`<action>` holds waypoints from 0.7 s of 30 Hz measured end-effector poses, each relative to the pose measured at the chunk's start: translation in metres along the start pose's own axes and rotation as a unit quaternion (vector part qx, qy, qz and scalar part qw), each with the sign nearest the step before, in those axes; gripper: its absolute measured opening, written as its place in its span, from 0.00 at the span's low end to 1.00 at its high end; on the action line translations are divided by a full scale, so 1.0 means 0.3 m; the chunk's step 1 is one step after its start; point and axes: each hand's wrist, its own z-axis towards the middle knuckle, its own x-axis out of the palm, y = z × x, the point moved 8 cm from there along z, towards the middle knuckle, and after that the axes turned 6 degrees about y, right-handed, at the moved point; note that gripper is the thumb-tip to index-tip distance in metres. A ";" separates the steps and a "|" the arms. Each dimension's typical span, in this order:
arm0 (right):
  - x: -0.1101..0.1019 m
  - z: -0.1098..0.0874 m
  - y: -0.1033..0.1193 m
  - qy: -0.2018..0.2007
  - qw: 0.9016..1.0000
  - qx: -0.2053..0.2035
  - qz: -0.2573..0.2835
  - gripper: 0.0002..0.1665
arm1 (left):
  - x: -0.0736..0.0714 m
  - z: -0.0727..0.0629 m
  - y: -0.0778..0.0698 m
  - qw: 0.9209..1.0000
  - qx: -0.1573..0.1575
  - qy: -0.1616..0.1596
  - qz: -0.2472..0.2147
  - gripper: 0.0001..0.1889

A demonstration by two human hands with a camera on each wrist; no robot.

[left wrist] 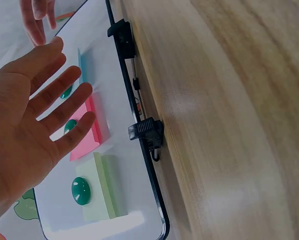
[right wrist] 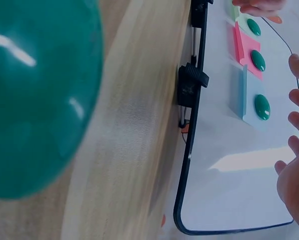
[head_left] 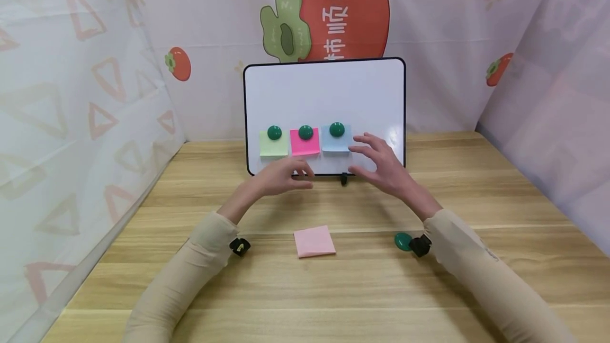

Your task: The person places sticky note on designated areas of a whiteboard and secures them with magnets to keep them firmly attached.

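Observation:
Three sticky notes hang in a row low on the whiteboard [head_left: 324, 94]: a green note [head_left: 274, 147], a bright pink note [head_left: 305, 146] and a blue note [head_left: 336, 144]. Each has a round green magnet [head_left: 337, 129] near its top. My left hand [head_left: 286, 175] hovers before the board's lower edge, fingers loosely bent, holding nothing. To the right, my right hand [head_left: 381, 165] is beside the blue note with fingers spread, also holding nothing. A pale pink note [head_left: 315, 241] lies on the table between my forearms. Another green magnet [head_left: 403, 241] lies by the right wrist.
Black clip feet [left wrist: 147, 131] support the board's lower edge on the wooden table [head_left: 229, 295]. Behind it hangs a white cloth [head_left: 214, 15] with tomato prints, and similar cloths line both sides. Small black wrist devices [head_left: 240, 246] sit at the cuffs.

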 end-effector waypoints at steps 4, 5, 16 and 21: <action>-0.004 -0.016 0.011 0.004 1.000 -0.001 0.007 0.29 | 0.029 -0.032 -0.010 0.999 0.004 0.041 -0.005 0.15; -0.005 -0.020 0.014 0.004 1.000 0.000 0.007 0.29 | 0.037 -0.040 -0.014 0.999 0.004 0.052 -0.004 0.15; 0.000 -0.086 0.033 0.036 0.999 0.009 0.009 0.30 | 0.104 -0.115 -0.001 0.991 -0.054 0.124 0.001 0.16; 0.002 -0.122 0.038 0.048 0.999 0.013 0.019 0.29 | 0.122 -0.151 -0.010 0.987 -0.069 0.143 0.030 0.16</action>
